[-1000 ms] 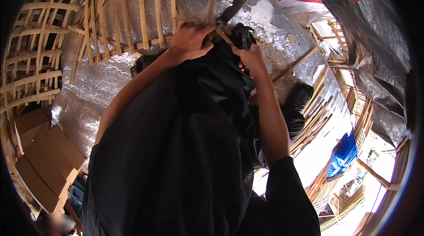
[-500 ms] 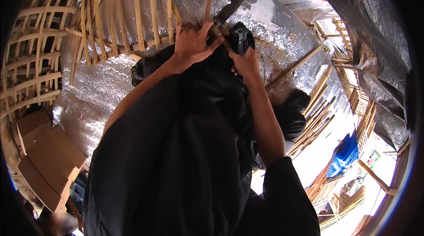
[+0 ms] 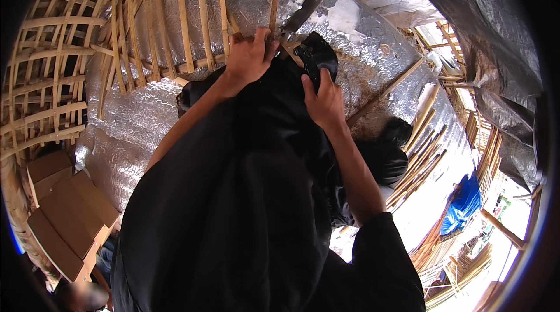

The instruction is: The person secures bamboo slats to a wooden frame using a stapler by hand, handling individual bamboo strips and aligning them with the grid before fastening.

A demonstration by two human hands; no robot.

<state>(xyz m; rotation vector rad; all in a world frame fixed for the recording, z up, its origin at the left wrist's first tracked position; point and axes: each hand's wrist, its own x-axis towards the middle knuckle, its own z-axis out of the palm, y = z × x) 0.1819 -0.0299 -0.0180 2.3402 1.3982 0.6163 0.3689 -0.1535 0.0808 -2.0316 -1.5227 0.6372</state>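
Note:
My left hand (image 3: 249, 60) is closed around the lower end of an upright bamboo strip (image 3: 275, 2), its fingers curled and thumb bent in. In my right hand (image 3: 324, 100) is a dark-handled tool that looks like pliers (image 3: 307, 61), pointing up and left; its jaws are hard to make out. Between the hands shows a short light-brown wooden piece (image 3: 290, 50), partly covered by the tool. Just beyond lies a long dark machete blade (image 3: 311, 4) on the silver sheet (image 3: 361, 55). Black cloth (image 3: 245, 195) drapes over my lap beneath both forearms.
Bamboo lattice panels (image 3: 49, 61) stand at the left. Cardboard boxes (image 3: 73, 213) sit at the lower left, with a person (image 3: 87, 295) beside them. Several bamboo sticks (image 3: 417, 163) lie at the right, near a blue tarp (image 3: 461, 204). Grey plastic sheeting (image 3: 496, 37) hangs upper right.
My right hand has drawn back slightly, and the tool has turned in its grip. My left hand has shifted left, its outstretched thumb now folded in. The view has tilted a little.

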